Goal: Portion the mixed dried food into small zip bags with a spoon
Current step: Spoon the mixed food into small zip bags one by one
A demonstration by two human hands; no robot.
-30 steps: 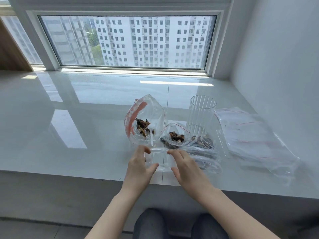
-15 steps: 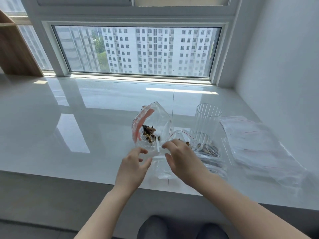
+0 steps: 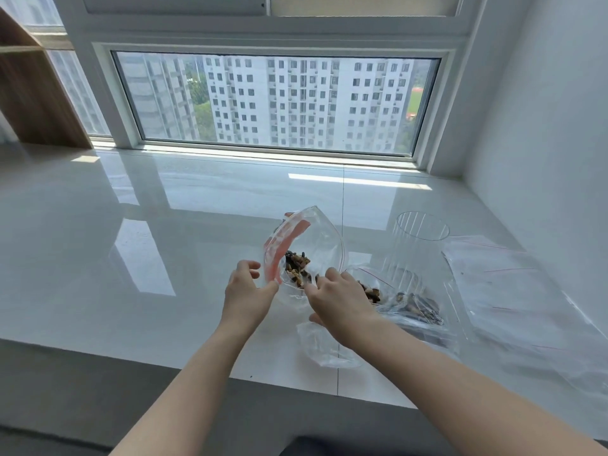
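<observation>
A large clear zip bag (image 3: 320, 240) with an orange-red seal strip stands open on the white sill, with mixed dried food (image 3: 296, 266) inside. My left hand (image 3: 246, 292) holds its near rim between thumb and curled fingers. My right hand (image 3: 340, 299) reaches into the bag's mouth, its fingertips curled round the white spoon handle, which they mostly hide. An empty small zip bag (image 3: 324, 348) lies flat under my right wrist. Small bags holding food (image 3: 418, 307) lie just right of my right hand.
A ribbed clear cup (image 3: 422, 240) stands right of the large bag. A stack of empty zip bags (image 3: 516, 291) lies at the far right by the wall. The sill's front edge (image 3: 197, 366) runs under my forearms. Behind is a window.
Both hands left the small empty bag and moved forward to the large bag. The left hand took its rim and the right reached into its mouth. The camera tilted up.
</observation>
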